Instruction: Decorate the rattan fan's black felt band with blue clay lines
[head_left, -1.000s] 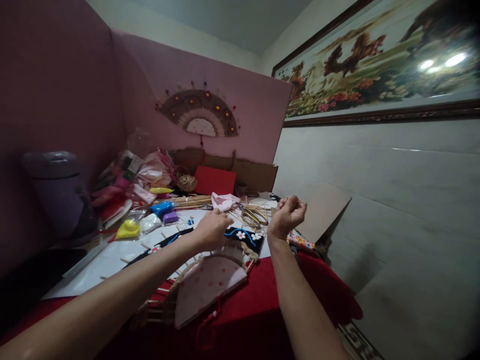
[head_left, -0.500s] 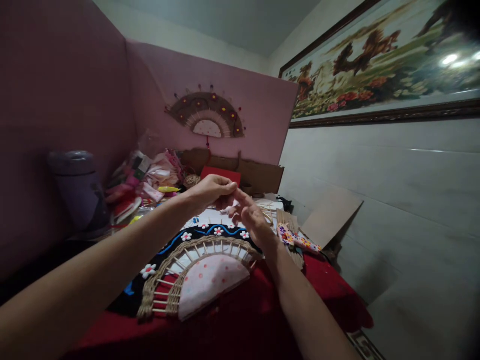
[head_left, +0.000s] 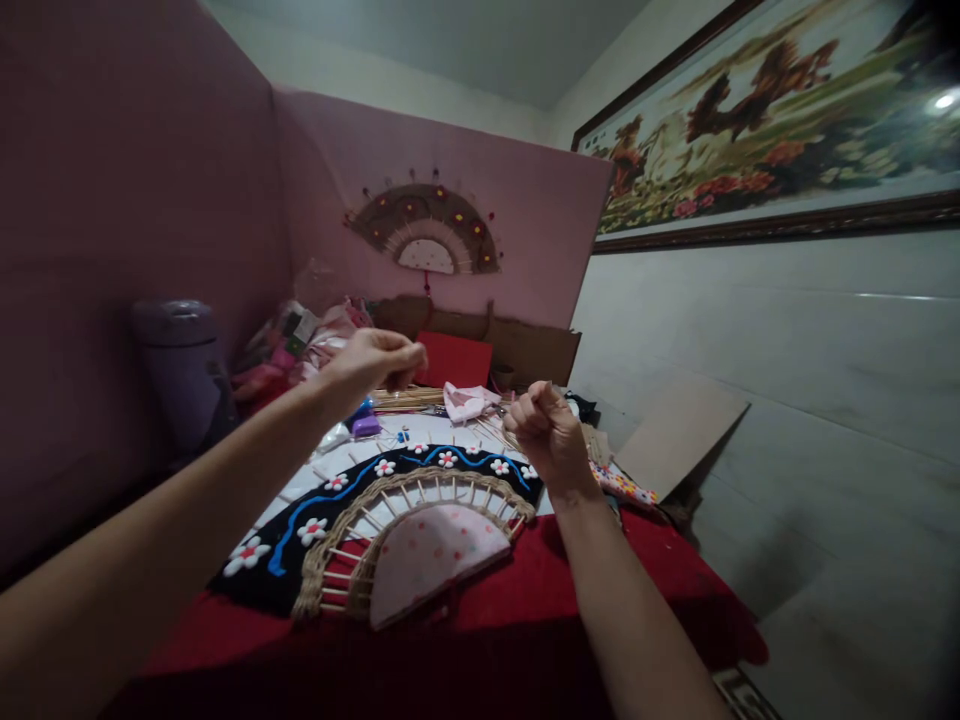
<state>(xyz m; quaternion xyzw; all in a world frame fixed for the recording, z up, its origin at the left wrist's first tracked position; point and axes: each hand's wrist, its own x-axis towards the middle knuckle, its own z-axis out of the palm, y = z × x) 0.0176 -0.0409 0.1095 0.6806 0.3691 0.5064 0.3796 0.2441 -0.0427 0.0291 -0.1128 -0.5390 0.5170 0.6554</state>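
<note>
A fan-shaped craft piece [head_left: 409, 490] lies on the table, with a black band, white clay-like flowers, wavy blue lines, woven cord over thin sticks, and a pale dotted half-round at its base. Above its far side, my left hand [head_left: 386, 358] is raised with thumb and fingers pinched together. My right hand [head_left: 546, 430] is curled closed above the fan's right end, apart from the left. Whatever either hand may hold is too small or hidden to make out. Neither hand touches the fan.
Thin sticks [head_left: 409, 400], a pink cloth [head_left: 469, 402] and a purple packet [head_left: 366, 426] lie behind the fan. A purple flask [head_left: 180, 370] stands left. A red card [head_left: 454, 360] leans at the back. Another fan [head_left: 427, 228] hangs on the pink panel.
My hands were together at the fingertips and have moved apart, left hand to the left and right hand to the right. The right fingers have curled in. The view has shifted slightly.
</note>
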